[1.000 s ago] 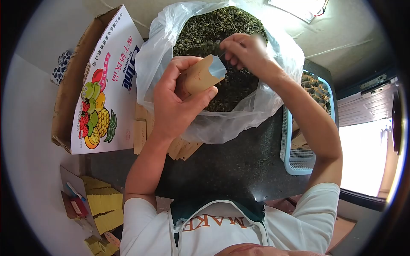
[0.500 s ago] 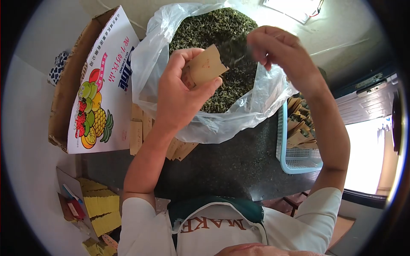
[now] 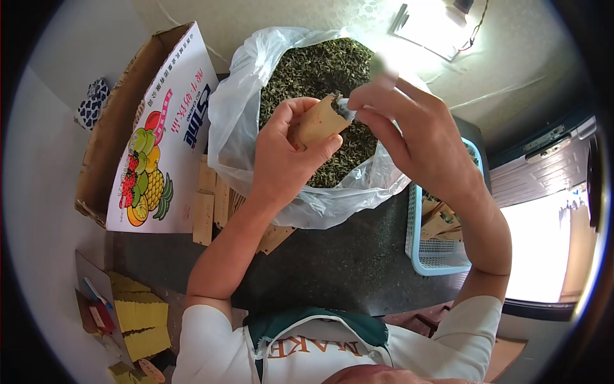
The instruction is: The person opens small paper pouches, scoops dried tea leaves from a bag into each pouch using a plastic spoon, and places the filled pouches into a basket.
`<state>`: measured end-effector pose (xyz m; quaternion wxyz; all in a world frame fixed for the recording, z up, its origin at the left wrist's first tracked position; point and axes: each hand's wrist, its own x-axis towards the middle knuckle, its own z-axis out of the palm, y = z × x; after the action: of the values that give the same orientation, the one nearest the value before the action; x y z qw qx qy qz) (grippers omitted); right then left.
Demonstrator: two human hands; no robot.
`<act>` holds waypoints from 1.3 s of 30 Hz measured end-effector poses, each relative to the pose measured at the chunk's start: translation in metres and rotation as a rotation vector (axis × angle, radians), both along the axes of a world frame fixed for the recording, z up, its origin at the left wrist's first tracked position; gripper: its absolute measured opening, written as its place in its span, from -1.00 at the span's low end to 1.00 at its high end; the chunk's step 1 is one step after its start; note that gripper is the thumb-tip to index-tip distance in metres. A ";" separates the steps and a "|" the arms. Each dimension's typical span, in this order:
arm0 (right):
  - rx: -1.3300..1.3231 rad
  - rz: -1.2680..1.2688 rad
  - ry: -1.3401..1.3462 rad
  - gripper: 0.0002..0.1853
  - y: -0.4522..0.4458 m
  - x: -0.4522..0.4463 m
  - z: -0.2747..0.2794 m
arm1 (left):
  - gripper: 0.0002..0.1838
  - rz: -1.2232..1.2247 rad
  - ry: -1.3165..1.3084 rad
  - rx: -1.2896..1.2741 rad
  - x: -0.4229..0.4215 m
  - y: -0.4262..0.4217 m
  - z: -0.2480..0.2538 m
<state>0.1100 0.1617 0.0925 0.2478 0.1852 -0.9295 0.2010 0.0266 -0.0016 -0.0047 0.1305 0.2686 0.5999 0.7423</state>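
Note:
Over a clear plastic bag [image 3: 238,96] of loose dried tea leaves [image 3: 326,64], my left hand [image 3: 288,150] is closed around a small brown paper packet [image 3: 322,121]. The packet is tilted, its torn-looking open mouth facing up and right, with dark leaves showing at the rim. My right hand [image 3: 409,125] pinches a small whitish scoop [image 3: 347,110], whose tip sits at the packet's mouth. Fingers hide most of the scoop, so its full shape is unclear.
A light blue plastic basket [image 3: 416,246] with several filled paper packets [image 3: 441,221] stands right. Flat brown packets [image 3: 203,217] lie on the dark table [image 3: 332,275] beside a white printed carton [image 3: 160,141]. Yellow paper stacks [image 3: 142,320] are at lower left. A bright lamp [image 3: 435,29] shines behind.
My right hand has come down and left from above the leaves to the packet's mouth, bringing the scoop to it. The left hand still holds the packet. The whole view has shifted slightly.

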 end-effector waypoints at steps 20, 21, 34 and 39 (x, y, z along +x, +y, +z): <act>-0.405 -0.160 -0.286 -0.77 0.006 -0.077 -0.111 | -0.45 -0.010 0.117 0.107 -0.006 -0.021 -0.003; -0.537 -0.216 -0.427 -0.75 0.005 -0.079 -0.104 | -0.45 -0.009 0.096 0.108 -0.006 -0.023 -0.001; -0.777 -0.157 -0.495 -0.71 0.049 -0.037 -0.010 | -0.48 0.028 0.061 0.013 -0.008 -0.017 0.003; -0.648 -0.132 -0.605 -0.68 0.037 -0.026 0.003 | -0.49 0.046 0.128 -0.030 -0.006 -0.007 0.004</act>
<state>0.0840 0.1987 0.0957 0.0225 -0.0287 -0.8591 0.5105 0.0206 -0.0086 -0.0011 0.0789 0.2996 0.6238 0.7175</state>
